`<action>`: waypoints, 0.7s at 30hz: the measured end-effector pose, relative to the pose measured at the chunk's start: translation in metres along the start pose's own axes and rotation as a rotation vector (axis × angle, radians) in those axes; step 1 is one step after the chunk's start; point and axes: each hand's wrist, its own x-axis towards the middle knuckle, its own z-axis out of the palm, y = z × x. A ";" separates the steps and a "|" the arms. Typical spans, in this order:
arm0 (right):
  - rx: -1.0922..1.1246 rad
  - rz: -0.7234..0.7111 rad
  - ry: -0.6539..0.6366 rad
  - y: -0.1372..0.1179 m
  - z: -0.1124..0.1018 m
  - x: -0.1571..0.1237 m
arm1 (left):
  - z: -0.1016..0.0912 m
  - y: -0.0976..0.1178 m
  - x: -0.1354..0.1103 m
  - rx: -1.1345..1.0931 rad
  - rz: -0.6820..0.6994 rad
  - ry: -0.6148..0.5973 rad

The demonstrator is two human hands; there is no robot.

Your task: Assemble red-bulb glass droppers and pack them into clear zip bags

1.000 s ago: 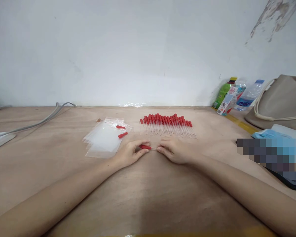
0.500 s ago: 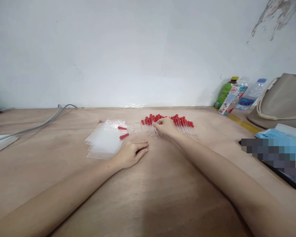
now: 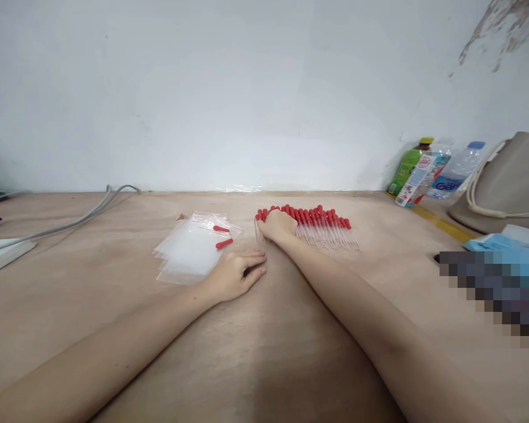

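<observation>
A row of droppers with red rubber bulbs and thin clear stems lies side by side on the table. My right hand is over the left part of that row, its fingers curled closed among the bulbs; whatever they may grip is hidden. Flat on the tabletop, my left hand rests with fingers stretched out and holds nothing. Just beyond it is a fanned stack of clear zip bags. Two more red-bulbed droppers, an upper dropper and a lower dropper, lie on the bags' right side.
Grey cables run across the left side. At the back right stand a green bottle, a carton and a clear bottle near a grey bag. A blue mask-like item lies at the right. A wall closes off the back.
My right hand has shifted left along the row, uncovering the droppers in its middle. My left hand stays where it was. The view has turned slightly.
</observation>
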 end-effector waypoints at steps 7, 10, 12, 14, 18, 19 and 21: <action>-0.064 -0.102 -0.001 -0.003 -0.003 -0.006 | -0.003 0.005 0.001 0.094 -0.037 0.074; -0.087 -0.154 -0.030 -0.008 0.000 -0.011 | -0.014 0.000 0.004 0.241 -0.162 0.267; -0.104 -0.161 -0.052 -0.011 0.001 -0.014 | -0.022 -0.009 0.006 0.347 -0.267 0.345; -0.115 -0.150 -0.068 -0.014 0.001 -0.016 | -0.028 -0.021 0.007 0.431 -0.376 0.316; -0.130 -0.138 -0.128 -0.019 -0.004 -0.018 | -0.029 -0.041 0.004 0.448 -0.542 0.185; -0.132 -0.141 -0.150 -0.021 -0.005 -0.019 | -0.028 -0.044 0.004 0.427 -0.562 0.156; -0.133 -0.152 -0.190 -0.024 -0.007 -0.021 | -0.026 -0.048 0.003 0.389 -0.580 0.116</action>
